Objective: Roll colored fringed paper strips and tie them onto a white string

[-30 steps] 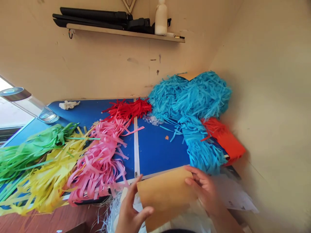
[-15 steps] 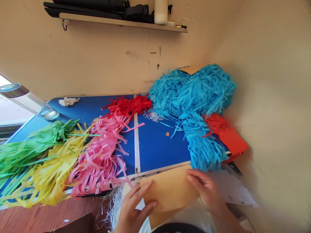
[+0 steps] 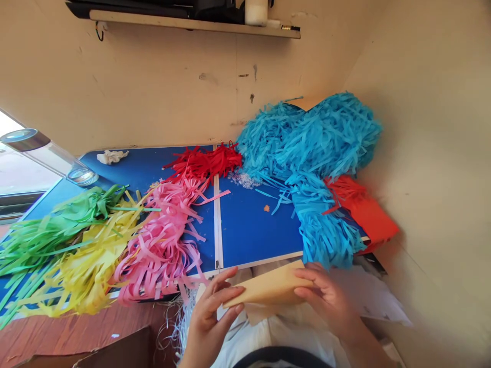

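Note:
A tan sheet of paper (image 3: 268,287), seemingly folded, is held over my lap, tilted so that it looks narrow. My left hand (image 3: 215,312) pinches its left end between thumb and fingers. At the right end, my right hand (image 3: 326,296) is closed on the paper with thumb and forefinger. Just beyond the right hand, blue fringed tissue paper (image 3: 326,230) hangs at the table's front edge. Pink paper strips (image 3: 161,245) lie past my left hand. Parts of the fingers behind the paper are hidden.
The blue folding table (image 3: 257,230) also bears green strips (image 3: 65,220), yellow strips (image 3: 88,271), red strips (image 3: 207,163), a big blue fringe heap (image 3: 310,138) and red-orange paper (image 3: 372,220). A clear bottle (image 3: 57,158) stands left. A shelf (image 3: 192,21) hangs above. A cardboard box (image 3: 111,352) sits below.
The tan paper has tilted, from showing a broad face to a narrow one. Both hands still grip its ends. The whole view has shifted slightly.

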